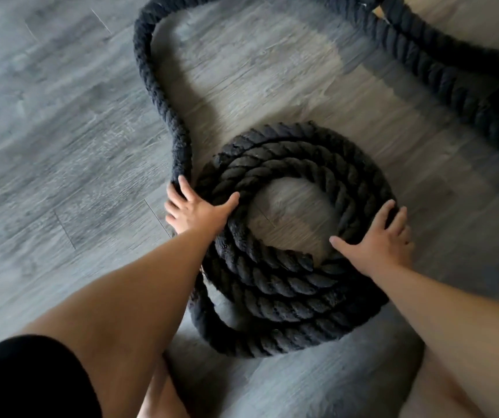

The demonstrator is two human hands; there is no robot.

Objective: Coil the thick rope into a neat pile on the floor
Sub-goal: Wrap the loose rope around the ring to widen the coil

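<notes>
Left hand (197, 211), right hand (382, 238), splayed flat on rope (272, 285)

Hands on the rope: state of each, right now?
Left hand: open, fingers spread, pressing the left edge of the rope coil.
Right hand: open, fingers flat on the coil's right side.

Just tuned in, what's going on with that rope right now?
A person is coiling a thick black rope on the grey plank floor. Several turns lie in a round pile. The left hand presses on the pile's left edge, where the loose length feeds in, and the right hand lies flat on its right side. A long stretch trails away across the floor, so the job isn't finished.
</notes>
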